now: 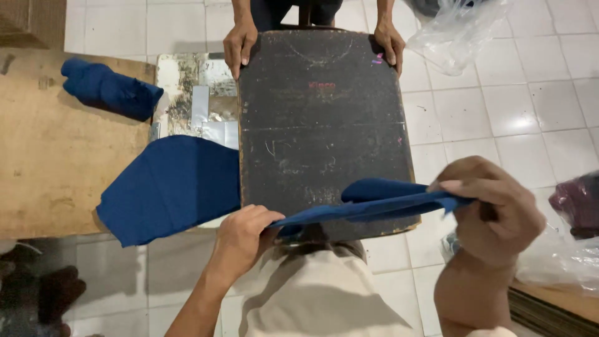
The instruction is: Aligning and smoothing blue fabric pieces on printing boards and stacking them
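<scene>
While board (324, 125) hides cloth's (374, 203) middle | left hand (240, 240), right hand (493, 209) pinch ends

Place: you are in a small sewing or fabric workshop | Floor: white tiled floor (511, 112) | Work surfaces: worn black board (321, 125), scuffed wooden table (50, 162) | Stock: cut blue cloth pieces (168, 187), a rolled bundle (106, 88), plastic bags (458, 31)

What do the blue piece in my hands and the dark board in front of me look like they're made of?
The blue piece looks like woven cloth with a matte finish: it folds and hangs limp between the left hand and right hand. The dark board seems rigid, perhaps wood or hardboard with a worn black coating; pale scratches and scuffs show, and its edge looks brownish.
</scene>
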